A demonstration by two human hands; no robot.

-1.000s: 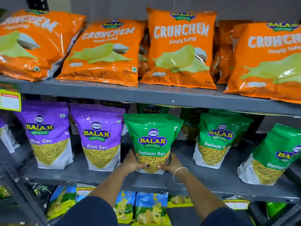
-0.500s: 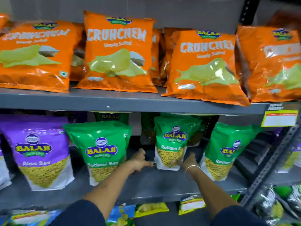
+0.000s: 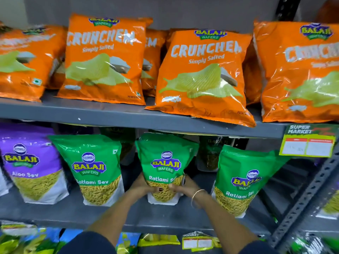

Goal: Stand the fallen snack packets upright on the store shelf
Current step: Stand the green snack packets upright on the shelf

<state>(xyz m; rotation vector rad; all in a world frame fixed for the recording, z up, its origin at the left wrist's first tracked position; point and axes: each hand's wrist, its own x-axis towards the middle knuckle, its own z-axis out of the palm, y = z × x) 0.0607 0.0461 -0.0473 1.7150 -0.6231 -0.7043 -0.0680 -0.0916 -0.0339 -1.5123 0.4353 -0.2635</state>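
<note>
On the middle shelf (image 3: 128, 215) a green Ratlami Sev packet (image 3: 166, 162) stands upright, and both my hands grip its lower part. My left hand (image 3: 145, 186) holds its left side, my right hand (image 3: 185, 186), with a bangle on the wrist, holds its right side. Another green Ratlami Sev packet (image 3: 91, 169) stands upright to the left. A third green packet (image 3: 240, 180) leans to the right. A purple Aloo Sev packet (image 3: 31, 165) stands at the far left.
Orange Crunchem chip bags (image 3: 203, 74) line the upper shelf (image 3: 110, 114), leaning back. More green packets (image 3: 211, 154) stand behind the front row. A price tag (image 3: 308, 142) hangs at the right, by the perforated upright (image 3: 304, 195). Packets fill the bottom shelf (image 3: 36, 239).
My view shifted right along the shelf. My hands left the first green packet, reached across, and now both grip the lower part of the green packet to its right.
</note>
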